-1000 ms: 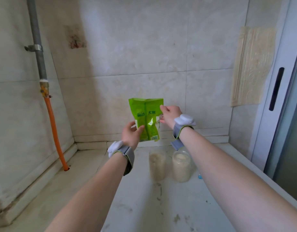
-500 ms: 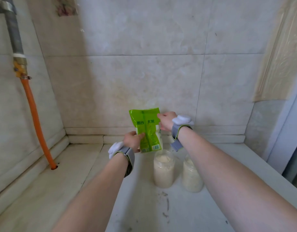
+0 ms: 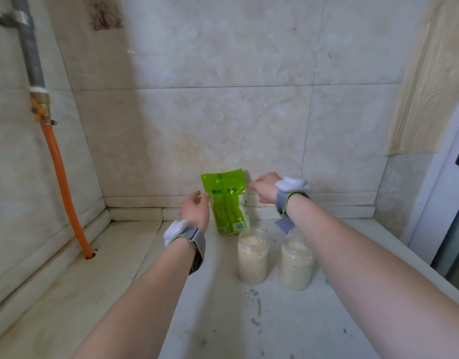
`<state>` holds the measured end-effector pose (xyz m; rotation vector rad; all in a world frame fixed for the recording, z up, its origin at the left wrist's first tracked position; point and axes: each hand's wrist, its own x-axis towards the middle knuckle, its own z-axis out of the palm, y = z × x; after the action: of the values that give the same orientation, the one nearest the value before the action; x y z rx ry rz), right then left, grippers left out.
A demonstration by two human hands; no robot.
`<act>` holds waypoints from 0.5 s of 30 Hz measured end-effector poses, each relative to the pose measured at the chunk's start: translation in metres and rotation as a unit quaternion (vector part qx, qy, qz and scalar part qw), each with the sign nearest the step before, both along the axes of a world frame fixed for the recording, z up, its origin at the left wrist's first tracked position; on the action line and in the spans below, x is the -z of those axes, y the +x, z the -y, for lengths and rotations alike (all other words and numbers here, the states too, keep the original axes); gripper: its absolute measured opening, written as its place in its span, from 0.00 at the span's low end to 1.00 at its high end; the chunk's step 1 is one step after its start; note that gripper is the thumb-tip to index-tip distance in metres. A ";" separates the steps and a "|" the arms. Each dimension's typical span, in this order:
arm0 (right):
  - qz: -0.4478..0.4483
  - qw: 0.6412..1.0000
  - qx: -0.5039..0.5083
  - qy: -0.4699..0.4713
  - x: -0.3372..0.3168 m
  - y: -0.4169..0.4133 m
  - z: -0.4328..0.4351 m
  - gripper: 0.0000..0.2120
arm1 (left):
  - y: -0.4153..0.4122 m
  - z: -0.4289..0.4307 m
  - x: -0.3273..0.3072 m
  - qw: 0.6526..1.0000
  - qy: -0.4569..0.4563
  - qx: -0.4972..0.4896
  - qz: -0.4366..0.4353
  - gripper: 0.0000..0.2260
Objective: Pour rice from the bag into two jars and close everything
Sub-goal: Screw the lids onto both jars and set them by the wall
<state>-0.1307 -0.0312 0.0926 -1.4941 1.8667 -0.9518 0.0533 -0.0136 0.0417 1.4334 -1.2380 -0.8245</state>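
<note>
A green rice bag (image 3: 226,202) stands upright on the counter, leaning back toward the tiled wall. My left hand (image 3: 196,212) hovers just left of the bag, fingers apart, not touching it. My right hand (image 3: 264,187) is just right of the bag's top, fingers loose and holding nothing. In front of the bag stand two clear jars of rice without lids: the left jar (image 3: 252,255) and the right jar (image 3: 296,263), which sits under my right forearm.
The white counter (image 3: 114,268) runs between tiled walls at the left and back. An orange hose (image 3: 63,187) drops from a grey pipe into a hole at the left. A small blue object (image 3: 327,281) peeks out beside my right forearm. A door frame stands at the right.
Both hands lowered the bag from mid-air onto the counter behind the jars and let go of it. The view tilted down and closer.
</note>
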 end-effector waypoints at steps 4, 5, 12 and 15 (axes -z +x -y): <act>0.002 1.000 -0.014 -0.014 -0.016 -0.006 -0.038 0.16 | -0.004 -0.026 -0.011 0.999 -0.042 0.020 0.004 0.19; 0.002 1.000 -0.016 -0.014 -0.017 -0.009 -0.047 0.14 | -0.007 -0.035 -0.012 0.998 -0.047 0.032 -0.002 0.19; 0.003 1.000 -0.017 0.004 -0.023 -0.042 -0.091 0.06 | -0.030 -0.078 -0.005 0.989 -0.018 0.120 -0.083 0.25; 0.025 1.000 0.000 0.010 -0.019 -0.058 -0.110 0.11 | -0.040 -0.095 0.001 0.985 -0.016 0.137 -0.100 0.24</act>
<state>-0.1888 0.0792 0.1115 -1.4457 1.8359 -0.9588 0.0134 0.0813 0.0403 1.1379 -1.3026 -1.1016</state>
